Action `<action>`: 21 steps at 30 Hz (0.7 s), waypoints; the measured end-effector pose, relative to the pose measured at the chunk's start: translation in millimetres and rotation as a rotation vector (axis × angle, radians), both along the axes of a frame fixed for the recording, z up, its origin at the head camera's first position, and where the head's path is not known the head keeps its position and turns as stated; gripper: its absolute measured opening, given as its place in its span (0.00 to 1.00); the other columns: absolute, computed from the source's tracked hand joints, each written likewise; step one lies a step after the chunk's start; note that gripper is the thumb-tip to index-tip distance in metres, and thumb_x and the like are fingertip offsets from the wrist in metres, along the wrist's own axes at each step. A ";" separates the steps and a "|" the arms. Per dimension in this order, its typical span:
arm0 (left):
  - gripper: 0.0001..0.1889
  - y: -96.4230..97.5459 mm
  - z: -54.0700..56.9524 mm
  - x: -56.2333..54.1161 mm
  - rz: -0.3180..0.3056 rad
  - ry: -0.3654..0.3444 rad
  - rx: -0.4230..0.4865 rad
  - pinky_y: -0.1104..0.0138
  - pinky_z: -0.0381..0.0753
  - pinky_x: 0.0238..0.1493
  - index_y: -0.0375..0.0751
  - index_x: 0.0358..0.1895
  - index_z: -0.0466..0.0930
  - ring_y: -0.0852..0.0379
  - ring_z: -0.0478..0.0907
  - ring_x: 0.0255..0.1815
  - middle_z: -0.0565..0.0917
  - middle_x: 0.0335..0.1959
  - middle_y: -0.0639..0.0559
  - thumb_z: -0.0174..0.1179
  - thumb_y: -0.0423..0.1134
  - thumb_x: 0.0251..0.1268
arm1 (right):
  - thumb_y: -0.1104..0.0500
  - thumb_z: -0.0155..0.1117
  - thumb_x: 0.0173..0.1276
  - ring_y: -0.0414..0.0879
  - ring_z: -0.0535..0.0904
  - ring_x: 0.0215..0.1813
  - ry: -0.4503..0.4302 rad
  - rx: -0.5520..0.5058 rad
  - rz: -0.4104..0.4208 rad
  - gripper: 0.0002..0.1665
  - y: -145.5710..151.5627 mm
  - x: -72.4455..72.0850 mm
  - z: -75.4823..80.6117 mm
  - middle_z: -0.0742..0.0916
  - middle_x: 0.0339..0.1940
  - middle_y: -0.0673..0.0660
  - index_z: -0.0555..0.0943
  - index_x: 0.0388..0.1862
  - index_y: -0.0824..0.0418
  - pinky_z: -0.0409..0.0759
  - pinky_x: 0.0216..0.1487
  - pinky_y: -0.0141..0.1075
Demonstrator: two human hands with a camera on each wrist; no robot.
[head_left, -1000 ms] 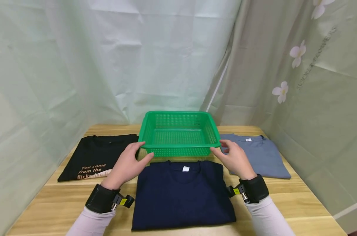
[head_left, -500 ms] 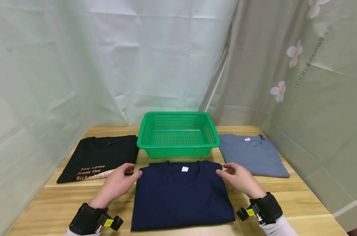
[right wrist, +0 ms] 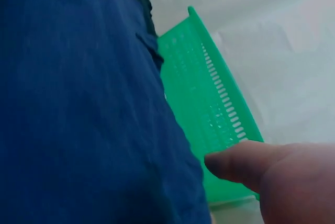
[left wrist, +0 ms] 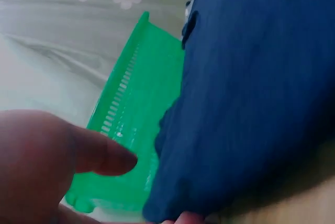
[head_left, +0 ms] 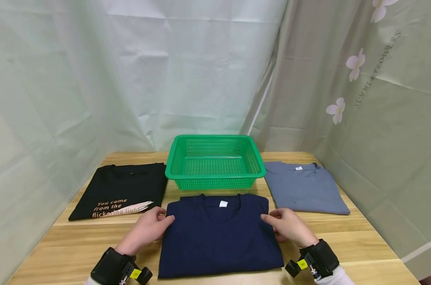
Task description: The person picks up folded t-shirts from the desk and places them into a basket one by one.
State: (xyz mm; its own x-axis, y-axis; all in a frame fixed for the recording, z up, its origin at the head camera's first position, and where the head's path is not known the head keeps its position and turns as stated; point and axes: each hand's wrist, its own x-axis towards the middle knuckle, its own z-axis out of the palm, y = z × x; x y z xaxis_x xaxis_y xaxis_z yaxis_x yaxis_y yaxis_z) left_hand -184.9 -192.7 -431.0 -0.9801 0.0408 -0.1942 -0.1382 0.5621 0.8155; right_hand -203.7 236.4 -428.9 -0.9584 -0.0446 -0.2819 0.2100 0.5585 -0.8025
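A folded navy T-shirt (head_left: 220, 241) with a white neck label lies flat at the front middle of the table. At its left side is my left hand (head_left: 148, 229), thumb over the edge and fingers low beside the cloth. My right hand (head_left: 290, 226) is placed likewise at the right side. In the left wrist view the thumb (left wrist: 104, 153) stands apart from the navy cloth (left wrist: 251, 88), with fingertips at its lower edge. The right wrist view has the thumb (right wrist: 235, 164) raised near the cloth; the other right fingers are mostly hidden.
Behind the shirt stands a green plastic basket (head_left: 215, 176) with nothing in it. A folded black printed T-shirt (head_left: 130, 184) lies left, a folded grey-blue T-shirt (head_left: 304, 190) right. Curtains (head_left: 201, 71) enclose the back and sides of the wooden table (head_left: 69, 245).
Both hands have come back from the basket's front corners to the navy shirt's upper corners, then slid slightly down its sides. Basket and shirts stay in place.
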 end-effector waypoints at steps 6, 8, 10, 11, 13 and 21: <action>0.35 4.2 -0.6 -3.0 0.004 -0.150 0.205 0.57 0.91 0.46 0.14 0.73 0.63 0.45 0.82 0.49 0.80 0.59 0.28 0.60 0.45 0.84 | 0.43 0.69 0.80 0.45 0.77 0.30 -0.061 -0.117 -0.025 0.35 -2.6 -3.8 -5.0 0.80 0.30 0.53 0.81 0.67 0.72 0.84 0.31 0.37; 0.32 5.5 -0.4 -3.9 -0.013 -0.166 0.247 0.59 0.91 0.45 0.15 0.70 0.66 0.48 0.84 0.47 0.83 0.56 0.32 0.60 0.44 0.84 | 0.43 0.68 0.81 0.43 0.80 0.31 -0.089 -0.180 -0.013 0.36 -1.6 -5.1 -6.3 0.83 0.32 0.52 0.80 0.68 0.73 0.87 0.33 0.37; 0.26 7.2 -0.2 -5.0 -0.050 -0.168 0.283 0.62 0.89 0.43 0.18 0.64 0.73 0.52 0.85 0.43 0.86 0.49 0.38 0.60 0.43 0.84 | 0.42 0.66 0.82 0.41 0.84 0.33 -0.116 -0.232 0.019 0.35 -0.4 -6.5 -7.4 0.84 0.32 0.50 0.81 0.65 0.74 0.91 0.37 0.37; 0.23 8.0 -0.3 -5.4 -0.073 -0.163 0.291 0.63 0.89 0.43 0.20 0.61 0.76 0.54 0.86 0.41 0.87 0.46 0.41 0.60 0.43 0.84 | 0.42 0.66 0.82 0.41 0.86 0.34 -0.124 -0.252 0.040 0.35 0.0 -7.2 -7.8 0.84 0.31 0.49 0.81 0.64 0.74 0.91 0.38 0.37; 0.20 9.8 -0.5 -6.1 -0.106 -0.151 0.297 0.64 0.88 0.42 0.24 0.57 0.80 0.56 0.86 0.39 0.89 0.43 0.44 0.60 0.43 0.83 | 0.41 0.65 0.83 0.39 0.84 0.31 -0.128 -0.277 0.080 0.32 0.2 -8.3 -7.7 0.82 0.25 0.47 0.84 0.60 0.71 0.89 0.36 0.34; 0.38 11.8 3.1 -5.9 -0.112 -0.152 0.287 0.51 0.92 0.54 0.22 0.83 0.55 0.43 0.86 0.61 0.79 0.72 0.25 0.61 0.39 0.82 | 0.50 0.63 0.85 0.42 0.81 0.38 -0.070 -0.303 0.215 0.25 0.4 -8.5 -1.1 0.85 0.38 0.50 0.81 0.64 0.71 0.83 0.43 0.33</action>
State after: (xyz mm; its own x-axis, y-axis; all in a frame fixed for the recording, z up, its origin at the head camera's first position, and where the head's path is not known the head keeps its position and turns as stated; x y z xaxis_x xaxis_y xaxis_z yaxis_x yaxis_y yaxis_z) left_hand -190.8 -180.9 -427.8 -0.9274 0.2202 -0.3025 -0.2206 0.3310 0.9175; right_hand -212.2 236.8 -429.9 -0.8970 -0.3340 -0.2896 0.1741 0.3351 -0.9260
